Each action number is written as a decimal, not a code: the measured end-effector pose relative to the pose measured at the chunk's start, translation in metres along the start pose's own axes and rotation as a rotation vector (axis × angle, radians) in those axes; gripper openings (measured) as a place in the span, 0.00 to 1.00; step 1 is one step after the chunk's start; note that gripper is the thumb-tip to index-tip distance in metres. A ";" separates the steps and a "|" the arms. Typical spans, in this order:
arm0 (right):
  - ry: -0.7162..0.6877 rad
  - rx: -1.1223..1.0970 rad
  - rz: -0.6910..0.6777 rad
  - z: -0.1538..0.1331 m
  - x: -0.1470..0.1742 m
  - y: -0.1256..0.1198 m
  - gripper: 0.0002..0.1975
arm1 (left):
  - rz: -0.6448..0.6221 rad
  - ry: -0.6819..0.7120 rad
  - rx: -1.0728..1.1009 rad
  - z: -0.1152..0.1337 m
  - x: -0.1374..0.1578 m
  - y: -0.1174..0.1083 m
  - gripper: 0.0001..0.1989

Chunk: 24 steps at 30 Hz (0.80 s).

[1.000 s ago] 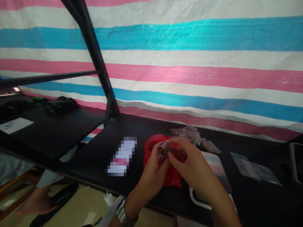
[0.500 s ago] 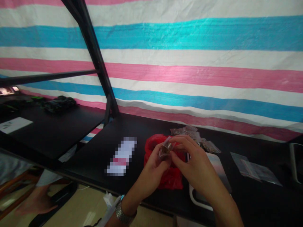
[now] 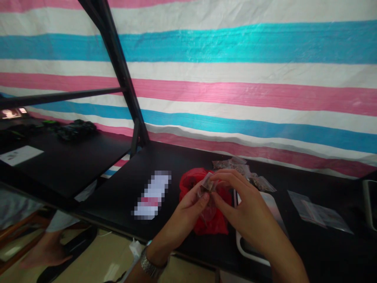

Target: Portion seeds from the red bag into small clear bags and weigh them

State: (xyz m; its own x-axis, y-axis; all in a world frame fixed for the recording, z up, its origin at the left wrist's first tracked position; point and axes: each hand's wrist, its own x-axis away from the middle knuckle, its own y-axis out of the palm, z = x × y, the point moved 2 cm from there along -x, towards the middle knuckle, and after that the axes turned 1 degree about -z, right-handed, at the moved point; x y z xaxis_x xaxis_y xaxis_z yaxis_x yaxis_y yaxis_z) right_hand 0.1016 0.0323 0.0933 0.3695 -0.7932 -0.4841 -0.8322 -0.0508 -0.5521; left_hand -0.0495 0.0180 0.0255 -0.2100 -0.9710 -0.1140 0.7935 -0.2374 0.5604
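Observation:
A small clear plastic bag (image 3: pixel 207 183) with something brownish inside is held up between my hands. My left hand (image 3: pixel 193 204) grips it from the left with the thumb across its front. From the right, my right hand (image 3: pixel 235 192) pinches its upper edge and side with the fingertips. Beneath and behind both hands lies a red plastic bag (image 3: pixel 213 222), its mouth open. Part of a white-rimmed scale-like device (image 3: pixel 253 256) shows under my right forearm. Just beyond my hands, several filled small bags (image 3: pixel 235 167) lie in a heap.
Flat clear zip bags (image 3: pixel 315 212) lie to the right on the black table (image 3: pixel 176 157). A blurred-out paper or phone-like rectangle (image 3: pixel 153 194) is on the left. A black metal post (image 3: pixel 123 78) rises between two tables. Another person's foot (image 3: pixel 44 251) shows at lower left.
My left thumb has moved up onto the front of the small plastic bag, and the bag has tilted slightly. The view has shifted a little; other things stay in place.

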 end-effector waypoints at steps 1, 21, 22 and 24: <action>0.002 0.007 0.002 0.000 0.000 0.000 0.18 | -0.010 0.015 -0.052 0.001 0.000 0.000 0.23; -0.148 0.170 0.090 -0.019 0.000 -0.009 0.16 | -0.026 0.097 -0.194 0.012 0.000 0.002 0.30; -0.142 0.157 0.088 -0.020 0.000 -0.010 0.17 | -0.028 0.088 -0.231 0.011 0.001 0.002 0.29; -0.120 0.126 0.074 -0.021 0.001 -0.010 0.18 | -0.014 0.082 -0.292 0.010 0.001 0.002 0.29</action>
State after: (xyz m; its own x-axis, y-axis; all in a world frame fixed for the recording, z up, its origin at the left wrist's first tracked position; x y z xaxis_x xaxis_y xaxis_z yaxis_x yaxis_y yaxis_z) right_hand 0.1017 0.0190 0.1121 0.3620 -0.7133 -0.6001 -0.8037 0.0873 -0.5886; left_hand -0.0539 0.0165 0.0351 -0.1847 -0.9637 -0.1929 0.9238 -0.2372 0.3005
